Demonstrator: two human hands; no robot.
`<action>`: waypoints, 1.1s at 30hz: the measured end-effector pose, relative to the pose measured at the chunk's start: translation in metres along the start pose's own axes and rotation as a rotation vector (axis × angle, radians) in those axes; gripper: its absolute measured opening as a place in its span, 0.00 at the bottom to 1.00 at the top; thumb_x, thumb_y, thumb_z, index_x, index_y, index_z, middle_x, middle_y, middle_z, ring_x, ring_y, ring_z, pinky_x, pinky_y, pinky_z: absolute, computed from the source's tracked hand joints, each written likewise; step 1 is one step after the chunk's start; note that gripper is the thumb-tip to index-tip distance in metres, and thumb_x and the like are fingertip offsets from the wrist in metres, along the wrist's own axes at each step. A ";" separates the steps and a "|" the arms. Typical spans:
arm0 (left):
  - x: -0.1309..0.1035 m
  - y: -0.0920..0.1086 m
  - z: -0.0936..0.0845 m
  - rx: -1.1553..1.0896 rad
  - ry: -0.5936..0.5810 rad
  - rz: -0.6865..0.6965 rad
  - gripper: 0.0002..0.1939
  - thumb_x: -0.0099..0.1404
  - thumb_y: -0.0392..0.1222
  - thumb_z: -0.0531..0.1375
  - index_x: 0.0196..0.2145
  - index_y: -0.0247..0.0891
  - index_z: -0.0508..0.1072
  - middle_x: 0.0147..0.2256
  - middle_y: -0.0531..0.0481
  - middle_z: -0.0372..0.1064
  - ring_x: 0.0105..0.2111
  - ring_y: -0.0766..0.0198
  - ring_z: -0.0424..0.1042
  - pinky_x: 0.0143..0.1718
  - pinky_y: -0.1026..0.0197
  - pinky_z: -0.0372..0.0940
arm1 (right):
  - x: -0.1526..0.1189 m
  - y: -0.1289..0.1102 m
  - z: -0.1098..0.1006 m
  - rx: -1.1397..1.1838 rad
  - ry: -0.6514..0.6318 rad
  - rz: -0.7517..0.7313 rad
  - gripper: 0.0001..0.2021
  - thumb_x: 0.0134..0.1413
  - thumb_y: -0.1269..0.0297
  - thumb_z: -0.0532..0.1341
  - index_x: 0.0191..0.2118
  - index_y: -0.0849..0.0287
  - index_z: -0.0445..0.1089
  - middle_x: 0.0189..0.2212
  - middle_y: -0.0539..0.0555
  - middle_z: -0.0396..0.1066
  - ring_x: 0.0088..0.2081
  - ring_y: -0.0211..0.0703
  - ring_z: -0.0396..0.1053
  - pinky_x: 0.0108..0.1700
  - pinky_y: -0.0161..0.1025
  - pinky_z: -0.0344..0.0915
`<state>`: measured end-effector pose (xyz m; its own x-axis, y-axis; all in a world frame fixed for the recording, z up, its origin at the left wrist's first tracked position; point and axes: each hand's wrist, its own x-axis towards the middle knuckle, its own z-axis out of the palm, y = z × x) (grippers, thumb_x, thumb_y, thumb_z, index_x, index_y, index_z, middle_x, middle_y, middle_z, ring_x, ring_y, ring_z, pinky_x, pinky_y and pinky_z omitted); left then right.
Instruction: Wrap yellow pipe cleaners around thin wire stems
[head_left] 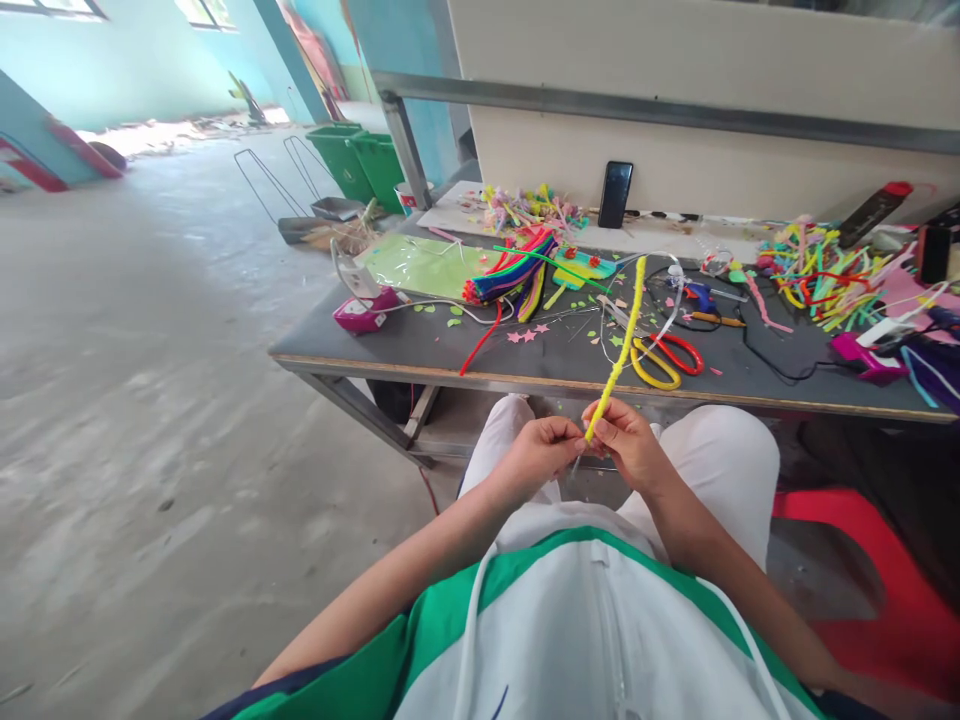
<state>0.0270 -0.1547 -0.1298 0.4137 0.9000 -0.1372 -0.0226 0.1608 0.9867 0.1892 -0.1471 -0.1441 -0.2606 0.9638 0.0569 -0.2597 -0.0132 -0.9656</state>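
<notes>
A yellow fuzzy stem (621, 357) stands up from between my hands, leaning slightly right, above my lap. My right hand (624, 436) is closed around its lower part. My left hand (553, 446) pinches at the stem's bottom end, where a thin wire tip pokes out below. Behind the stem on the grey table (390, 347) lie scissors (679, 355) with red and yellow handles. A bundle of multicoloured pipe cleaners (517, 270) rests to the left, and a single red one (481, 340) hangs toward the front edge.
A phone (615, 195) leans on the back panel. Pipe cleaner pieces (825, 275) heap at the right, near a black marker (875, 213). A blue glue gun (699, 296) and purple power sockets (367, 310) sit on the table. Green bins (360, 165) and a red stool (892, 590) flank it.
</notes>
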 end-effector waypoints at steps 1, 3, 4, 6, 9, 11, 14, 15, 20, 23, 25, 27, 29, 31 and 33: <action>0.001 0.001 0.000 0.147 0.068 0.057 0.11 0.56 0.44 0.61 0.23 0.34 0.67 0.17 0.56 0.57 0.18 0.72 0.55 0.20 0.67 0.49 | 0.000 0.002 0.000 -0.016 0.048 0.000 0.11 0.51 0.56 0.63 0.37 0.56 0.68 0.21 0.46 0.64 0.20 0.33 0.58 0.23 0.32 0.55; 0.002 0.002 0.001 0.418 0.184 0.169 0.07 0.56 0.38 0.58 0.22 0.34 0.69 0.20 0.54 0.61 0.22 0.70 0.58 0.24 0.66 0.52 | -0.001 0.005 0.001 -0.080 0.157 -0.013 0.12 0.51 0.54 0.63 0.35 0.56 0.67 0.19 0.45 0.62 0.18 0.33 0.56 0.21 0.32 0.54; 0.002 0.001 0.001 0.526 0.215 0.218 0.07 0.57 0.36 0.57 0.22 0.34 0.69 0.22 0.53 0.62 0.24 0.69 0.60 0.26 0.66 0.53 | -0.001 0.006 0.001 -0.129 0.213 -0.019 0.12 0.51 0.53 0.63 0.32 0.57 0.66 0.18 0.44 0.61 0.17 0.33 0.56 0.20 0.31 0.54; 0.002 0.000 0.003 0.688 0.231 0.293 0.08 0.58 0.34 0.55 0.23 0.35 0.69 0.24 0.51 0.65 0.26 0.67 0.63 0.30 0.64 0.56 | -0.002 0.008 0.002 -0.239 0.315 -0.028 0.14 0.50 0.52 0.63 0.28 0.57 0.64 0.16 0.44 0.61 0.17 0.33 0.57 0.20 0.32 0.55; 0.002 -0.003 0.004 0.841 0.211 0.358 0.09 0.60 0.34 0.53 0.26 0.35 0.71 0.28 0.46 0.70 0.31 0.62 0.66 0.34 0.62 0.58 | -0.004 0.008 0.002 -0.352 0.412 -0.039 0.16 0.50 0.49 0.62 0.25 0.57 0.64 0.15 0.45 0.62 0.17 0.34 0.58 0.20 0.32 0.57; 0.002 -0.004 0.004 0.881 0.200 0.378 0.09 0.62 0.34 0.52 0.28 0.35 0.72 0.31 0.43 0.71 0.34 0.60 0.68 0.35 0.61 0.58 | -0.006 0.007 0.002 -0.383 0.446 -0.037 0.17 0.51 0.48 0.61 0.25 0.57 0.65 0.16 0.46 0.63 0.17 0.34 0.59 0.20 0.33 0.58; 0.003 -0.004 0.004 0.785 0.188 0.319 0.08 0.60 0.35 0.54 0.27 0.35 0.72 0.29 0.45 0.71 0.32 0.62 0.67 0.33 0.62 0.58 | -0.006 0.006 0.000 -0.383 0.437 -0.027 0.17 0.51 0.48 0.61 0.26 0.58 0.66 0.16 0.46 0.63 0.17 0.35 0.60 0.20 0.33 0.58; 0.003 -0.003 0.003 0.698 0.176 0.259 0.07 0.59 0.36 0.56 0.25 0.35 0.71 0.26 0.48 0.69 0.29 0.64 0.66 0.30 0.63 0.58 | -0.005 0.006 -0.001 -0.368 0.418 -0.030 0.16 0.52 0.49 0.61 0.26 0.58 0.66 0.15 0.46 0.62 0.17 0.35 0.59 0.20 0.33 0.57; 0.002 -0.004 -0.003 0.101 -0.034 -0.085 0.11 0.55 0.46 0.61 0.24 0.35 0.70 0.14 0.58 0.55 0.14 0.71 0.53 0.17 0.65 0.48 | -0.002 0.006 -0.006 -0.216 0.218 -0.036 0.13 0.52 0.53 0.61 0.26 0.59 0.67 0.15 0.45 0.61 0.16 0.32 0.56 0.19 0.32 0.52; 0.000 -0.006 -0.005 -0.119 -0.148 -0.139 0.13 0.51 0.47 0.65 0.23 0.35 0.69 0.13 0.58 0.54 0.13 0.73 0.51 0.15 0.66 0.45 | -0.001 0.005 -0.007 -0.123 0.129 -0.023 0.13 0.52 0.55 0.62 0.26 0.59 0.67 0.16 0.45 0.61 0.16 0.32 0.56 0.19 0.32 0.51; 0.000 -0.008 -0.006 -0.196 -0.185 -0.170 0.14 0.49 0.46 0.66 0.22 0.34 0.67 0.13 0.58 0.54 0.13 0.74 0.51 0.14 0.67 0.44 | -0.001 0.006 -0.008 -0.070 0.073 0.000 0.13 0.52 0.55 0.62 0.26 0.59 0.67 0.17 0.46 0.61 0.16 0.32 0.56 0.18 0.32 0.51; 0.000 -0.010 -0.007 -0.262 -0.215 -0.199 0.15 0.48 0.46 0.67 0.21 0.34 0.66 0.14 0.58 0.54 0.13 0.75 0.51 0.14 0.68 0.44 | -0.001 0.006 -0.008 -0.012 0.023 0.020 0.13 0.52 0.55 0.62 0.26 0.59 0.67 0.18 0.46 0.62 0.17 0.32 0.56 0.18 0.32 0.50; 0.000 -0.013 -0.007 -0.328 -0.255 -0.222 0.16 0.47 0.46 0.68 0.22 0.34 0.66 0.15 0.58 0.56 0.13 0.75 0.51 0.13 0.69 0.43 | -0.001 0.007 -0.009 0.036 -0.016 0.029 0.13 0.51 0.54 0.63 0.26 0.59 0.67 0.19 0.47 0.62 0.17 0.32 0.55 0.18 0.32 0.49; 0.000 -0.017 -0.006 -0.387 -0.287 -0.247 0.15 0.48 0.45 0.68 0.24 0.33 0.67 0.15 0.57 0.57 0.13 0.76 0.50 0.13 0.69 0.42 | -0.001 0.008 -0.009 0.069 -0.045 0.021 0.15 0.50 0.52 0.63 0.25 0.59 0.66 0.20 0.47 0.61 0.17 0.32 0.54 0.19 0.32 0.49; 0.000 -0.019 -0.004 -0.434 -0.313 -0.278 0.16 0.48 0.46 0.68 0.25 0.32 0.68 0.16 0.57 0.57 0.13 0.76 0.49 0.12 0.70 0.41 | -0.001 0.008 -0.010 0.092 -0.071 -0.006 0.15 0.50 0.52 0.63 0.25 0.59 0.66 0.21 0.47 0.62 0.18 0.32 0.54 0.19 0.32 0.49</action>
<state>0.0238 -0.1560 -0.1491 0.7042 0.6489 -0.2881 -0.2169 0.5830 0.7830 0.1963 -0.1456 -0.1540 -0.3229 0.9427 0.0840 -0.3451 -0.0346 -0.9379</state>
